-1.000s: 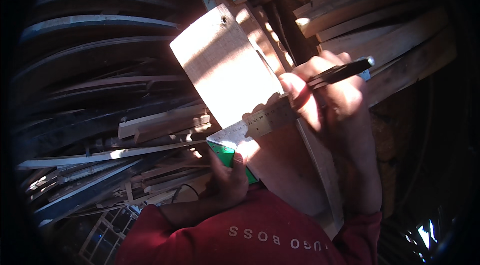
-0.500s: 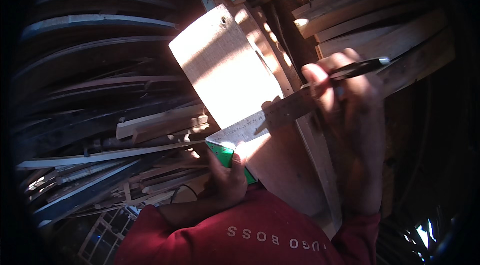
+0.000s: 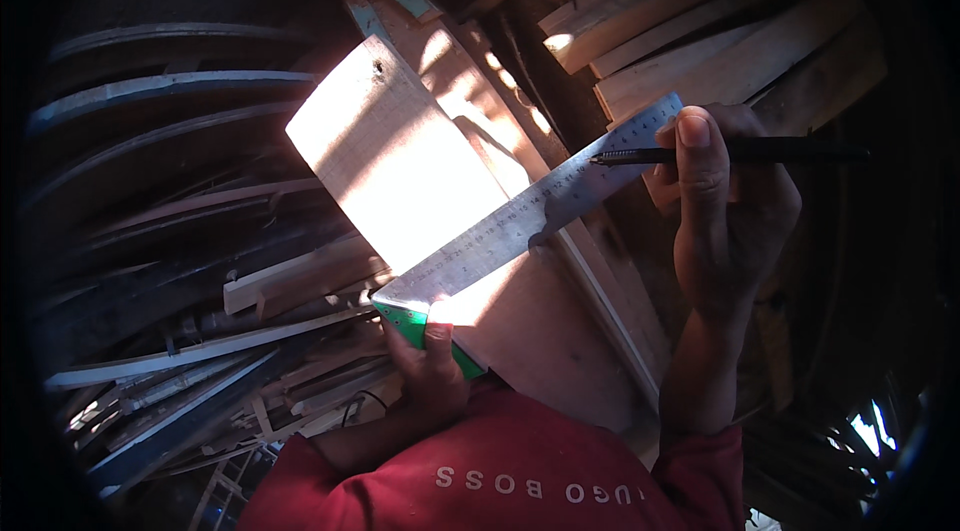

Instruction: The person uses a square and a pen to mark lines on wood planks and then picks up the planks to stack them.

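Note:
A wide wooden board (image 3: 385, 166) lies slantwise before me, its middle glaring in sunlight. Across it rests a try square (image 3: 490, 236), a metal ruled blade with a green stock. My left hand (image 3: 432, 371) is closed around the green stock at the board's left edge, thumb on top. Beyond the board's right edge, my right hand (image 3: 728, 216) grips a black pen (image 3: 800, 150) between thumb and fingers. The pen lies nearly level and its tip points left, over the far part of the blade; whether it touches the metal I cannot tell.
Long wooden strips (image 3: 210, 331) are piled at the left. Thick planks (image 3: 680, 41) are stacked at the far right. A narrow timber (image 3: 590, 281) runs along the board's right side. Deep shadow covers the outer areas.
My right hand has swung outward and turned, uncovering the blade's far end; the pen now points left over it. My left hand still holds the square. The whole view has shifted slightly.

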`<state>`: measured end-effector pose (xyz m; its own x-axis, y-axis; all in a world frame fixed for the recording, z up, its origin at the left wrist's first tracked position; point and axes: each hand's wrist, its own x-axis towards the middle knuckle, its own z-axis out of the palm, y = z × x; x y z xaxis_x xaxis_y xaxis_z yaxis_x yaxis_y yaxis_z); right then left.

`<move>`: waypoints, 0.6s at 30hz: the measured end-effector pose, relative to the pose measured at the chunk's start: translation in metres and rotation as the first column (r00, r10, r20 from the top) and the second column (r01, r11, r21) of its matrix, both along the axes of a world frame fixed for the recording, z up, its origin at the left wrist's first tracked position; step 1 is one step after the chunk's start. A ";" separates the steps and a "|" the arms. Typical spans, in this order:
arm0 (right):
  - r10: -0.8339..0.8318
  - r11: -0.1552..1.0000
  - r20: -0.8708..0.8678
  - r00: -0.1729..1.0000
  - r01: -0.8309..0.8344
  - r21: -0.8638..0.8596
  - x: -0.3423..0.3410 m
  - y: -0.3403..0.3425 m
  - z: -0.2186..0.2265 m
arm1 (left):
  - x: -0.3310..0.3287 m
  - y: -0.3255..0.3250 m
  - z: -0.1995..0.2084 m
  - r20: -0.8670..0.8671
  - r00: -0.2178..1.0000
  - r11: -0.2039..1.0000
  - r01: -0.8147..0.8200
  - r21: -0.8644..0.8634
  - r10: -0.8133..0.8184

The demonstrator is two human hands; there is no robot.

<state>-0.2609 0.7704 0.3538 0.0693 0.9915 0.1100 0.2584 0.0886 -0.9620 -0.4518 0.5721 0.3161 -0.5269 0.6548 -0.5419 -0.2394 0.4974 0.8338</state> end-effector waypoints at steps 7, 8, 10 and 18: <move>0.032 0.999 -0.039 0.999 -0.032 -0.011 0.000 -0.002 -0.002 | -0.003 0.002 0.002 0.004 0.999 0.999 0.048 -0.009 -0.048; 0.030 0.999 -0.038 0.999 -0.030 -0.010 -0.001 -0.002 -0.003 | -0.002 0.005 0.004 0.019 0.999 0.999 0.040 -0.004 -0.040; 0.024 1.000 -0.063 0.998 -0.025 -0.011 -0.002 -0.003 -0.004 | -0.001 0.007 0.005 0.035 0.999 0.999 0.033 -0.001 -0.033; 0.062 0.998 0.091 0.994 -0.059 -0.034 0.001 -0.004 -0.008 | 0.002 0.008 0.005 0.000 0.999 0.998 -0.037 -0.045 0.037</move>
